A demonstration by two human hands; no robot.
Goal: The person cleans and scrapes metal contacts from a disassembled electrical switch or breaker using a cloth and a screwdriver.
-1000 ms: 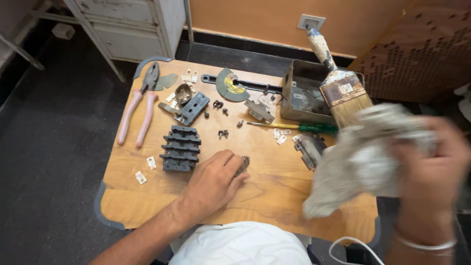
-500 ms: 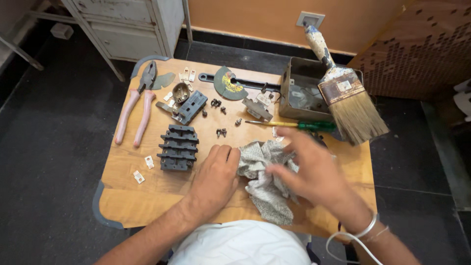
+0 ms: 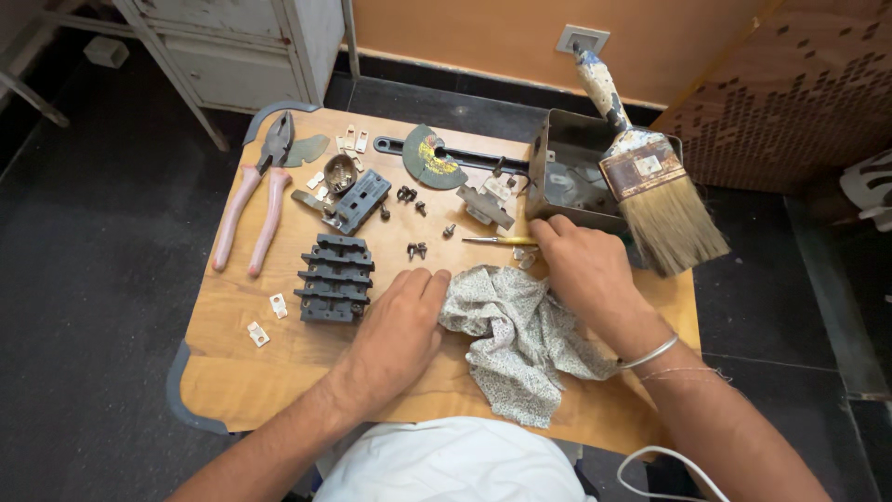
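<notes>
Cloth lies flatter than before, left hand flat beside it, right hand now released, fingers at screwdriver. Box holds brush.

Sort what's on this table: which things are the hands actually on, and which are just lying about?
In hand:
left hand flat at the edge of the patterned cloth
right hand at the screwdriver

Lying about:
pliers
black ribbed block
paintbrush across the metal box
cutting disc
loose screws
</notes>
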